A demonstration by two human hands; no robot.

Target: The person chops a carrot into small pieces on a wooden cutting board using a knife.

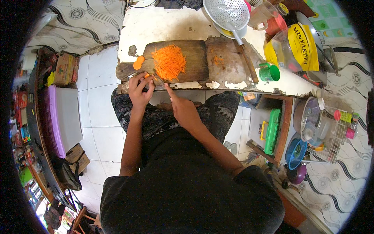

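A wooden cutting board (195,61) lies at the near edge of a worn table, bearing a heap of shredded carrot (169,63). Left of the heap are a few round carrot slices (138,64). At the board's near left edge, my left hand (140,89) has its fingertips on a small piece of carrot (147,75). My right hand (182,109) is shut on a knife (159,78), index finger stretched along it; the blade points toward the carrot by my left fingers. The knife's handle is hidden under my hand.
On the right of the table (181,25) are a green plastic mug (269,72), a metal strainer (228,13), a yellow plastic pouch (302,48) and a long wooden stick (249,63). Carrot scraps (217,60) lie right of the board. Below right stands a dish rack (333,140).
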